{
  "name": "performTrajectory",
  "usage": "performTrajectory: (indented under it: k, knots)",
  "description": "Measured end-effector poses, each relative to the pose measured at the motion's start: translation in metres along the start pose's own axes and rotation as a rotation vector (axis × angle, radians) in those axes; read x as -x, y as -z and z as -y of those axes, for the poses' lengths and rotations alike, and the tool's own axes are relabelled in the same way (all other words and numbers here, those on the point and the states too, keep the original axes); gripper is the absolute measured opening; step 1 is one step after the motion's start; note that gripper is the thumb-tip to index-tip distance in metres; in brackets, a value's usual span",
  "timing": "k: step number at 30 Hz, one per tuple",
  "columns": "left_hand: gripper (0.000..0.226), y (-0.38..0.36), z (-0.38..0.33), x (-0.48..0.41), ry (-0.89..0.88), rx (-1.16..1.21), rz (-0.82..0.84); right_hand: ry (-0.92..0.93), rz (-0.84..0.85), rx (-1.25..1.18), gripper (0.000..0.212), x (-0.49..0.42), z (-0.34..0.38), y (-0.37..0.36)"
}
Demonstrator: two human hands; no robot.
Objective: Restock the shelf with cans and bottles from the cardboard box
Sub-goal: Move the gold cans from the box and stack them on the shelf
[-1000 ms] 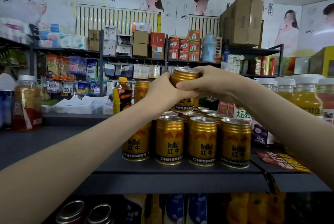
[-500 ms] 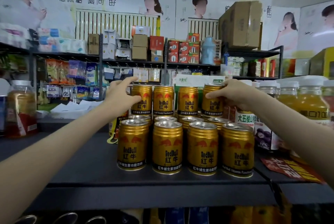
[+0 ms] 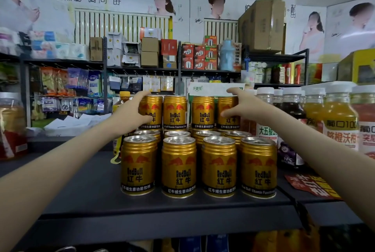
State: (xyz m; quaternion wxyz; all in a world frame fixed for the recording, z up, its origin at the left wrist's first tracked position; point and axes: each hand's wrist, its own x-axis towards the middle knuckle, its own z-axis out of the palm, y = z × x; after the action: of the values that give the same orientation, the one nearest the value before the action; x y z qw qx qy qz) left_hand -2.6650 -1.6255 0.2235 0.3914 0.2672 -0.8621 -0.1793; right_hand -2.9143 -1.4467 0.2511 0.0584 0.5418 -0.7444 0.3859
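Since the earlier frame the left hand [image 3: 129, 113] has been closed from just beside the upper row onto its leftmost can [image 3: 155, 107], now cupped by curled fingers. The rightmost can [image 3: 224, 103] is clasped likewise by the right hand [image 3: 247, 107]. The row of four is probably being squeezed from both ends to sit square on the lower cans [image 3: 178, 168]. These are stood on a dark shelf [image 3: 97, 197], with juice bottles [image 3: 338, 121] just right and crowded racks [image 3: 142, 69] far behind. The supply box is not seen.
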Motion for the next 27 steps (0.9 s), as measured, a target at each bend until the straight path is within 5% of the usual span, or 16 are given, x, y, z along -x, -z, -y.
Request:
performTrajectory:
  k: [8, 13, 19, 27]
  knots:
    - [0.071, -0.001, 0.001, -0.001, -0.035, -0.068, -0.03, 0.282, -0.053, 0.439, 0.083, 0.0, -0.004, -0.008]
    - [0.074, 0.003, 0.003, -0.001, -0.126, -0.308, -0.067, 0.312, -0.015, 0.416, 0.081, 0.0, -0.008, -0.01]
    - [0.076, 0.01, -0.015, 0.004, -0.01, -0.245, 0.145, 0.352, -0.166, 0.22, 0.071, 0.004, 0.013, -0.001]
    - [0.058, 0.026, -0.04, 0.058, -0.072, -0.194, -0.241, 0.596, -0.114, 0.167, 0.064, 0.038, 0.103, -0.013]
